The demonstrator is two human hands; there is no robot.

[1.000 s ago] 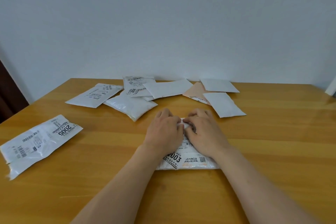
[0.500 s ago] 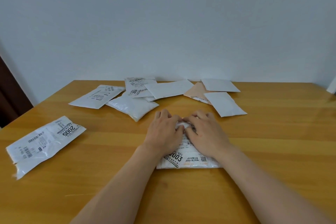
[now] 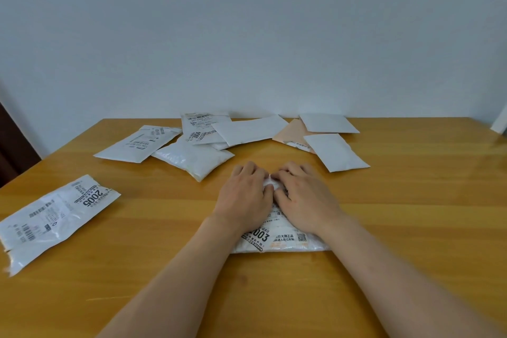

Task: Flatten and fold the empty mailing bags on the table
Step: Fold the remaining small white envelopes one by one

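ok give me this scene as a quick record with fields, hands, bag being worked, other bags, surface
left hand: presses flat on the 2003 bag
right hand: presses flat on it beside the left, fingertips meeting
2003 bag: white, label up, under both hands
2005 bag: lying apart at left, crinkled
far bags: loose cluster near the wall, some overlapping
table: wooden

- Left hand (image 3: 245, 198) and right hand (image 3: 305, 198) lie side by side, palms down, pressing on a white mailing bag labelled 2003 (image 3: 285, 239) on the wooden table (image 3: 411, 214).
- The fingers of both hands meet at the bag's far edge, where a bit of white shows between them.
- A crumpled bag labelled 2005 (image 3: 55, 217) lies well apart at the left.
- Several white bags (image 3: 192, 158) and a peach-coloured one (image 3: 293, 133) lie overlapping near the wall (image 3: 247, 35).
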